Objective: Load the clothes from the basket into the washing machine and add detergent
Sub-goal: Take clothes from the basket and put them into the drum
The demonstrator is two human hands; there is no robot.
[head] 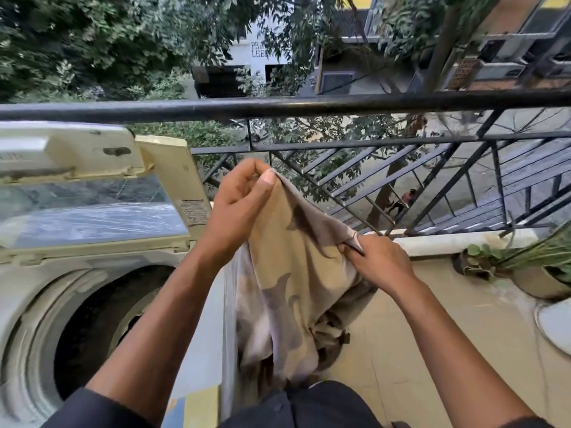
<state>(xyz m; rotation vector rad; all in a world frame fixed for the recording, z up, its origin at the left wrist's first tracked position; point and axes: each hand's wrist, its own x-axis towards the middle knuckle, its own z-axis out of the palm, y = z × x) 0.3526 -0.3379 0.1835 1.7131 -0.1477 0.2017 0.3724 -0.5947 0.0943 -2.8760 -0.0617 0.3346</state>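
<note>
The left hand (238,208) and right hand (374,264) each pinch an edge of the tan camouflage-patterned cloth garment (296,282), fingers clamped. It hangs beside the open-lidded cream top-loading washing machine (77,304), not over the drum; released now, it would probably fall to the floor.

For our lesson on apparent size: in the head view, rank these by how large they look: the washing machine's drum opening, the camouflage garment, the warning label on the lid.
1 and 2. Drum opening and camouflage garment: look alike in size, and the garment hangs nearer the camera, so unranked.
3. Warning label, clearly smallest.
</note>
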